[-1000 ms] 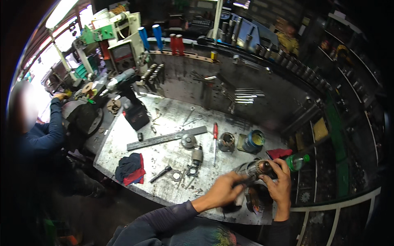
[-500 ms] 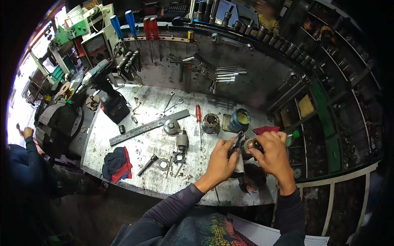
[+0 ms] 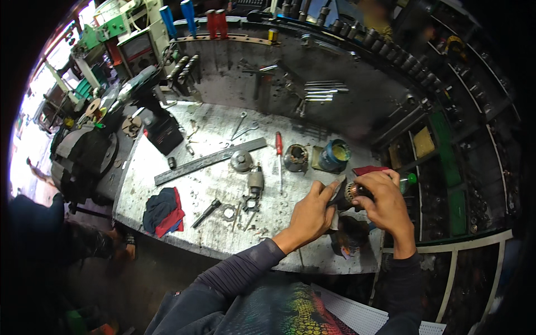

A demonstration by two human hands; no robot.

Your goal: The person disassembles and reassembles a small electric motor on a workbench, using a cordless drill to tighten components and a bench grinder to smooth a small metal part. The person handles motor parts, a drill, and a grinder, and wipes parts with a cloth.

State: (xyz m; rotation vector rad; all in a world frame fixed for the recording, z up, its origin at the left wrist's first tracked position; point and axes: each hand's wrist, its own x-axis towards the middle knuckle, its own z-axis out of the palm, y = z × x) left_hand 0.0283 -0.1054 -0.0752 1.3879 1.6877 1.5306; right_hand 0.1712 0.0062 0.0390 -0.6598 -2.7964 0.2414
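Note:
My right hand [image 3: 386,204] grips a small motor armature [image 3: 352,194] with copper windings, held over the right end of the grey workbench [image 3: 212,234]. My left hand [image 3: 311,213] presses a thin dark strip [image 3: 339,191] against the armature's left end, fingers pinched on it. Below both hands sits a dark round part [image 3: 349,237], partly hidden by my wrists. A red-handled screwdriver [image 3: 279,152] lies just left of my hands.
On the bench lie a long metal ruler [image 3: 209,161], a blue and red rag [image 3: 162,210], a blue tin [image 3: 334,156], a round metal housing [image 3: 296,157] and several small parts. Tools hang on the back wall. Shelves stand at right. Another person stands at left.
The view has swung left and up, so the bench sits more central. My hands stay together on the armature. The person at left has shifted lower.

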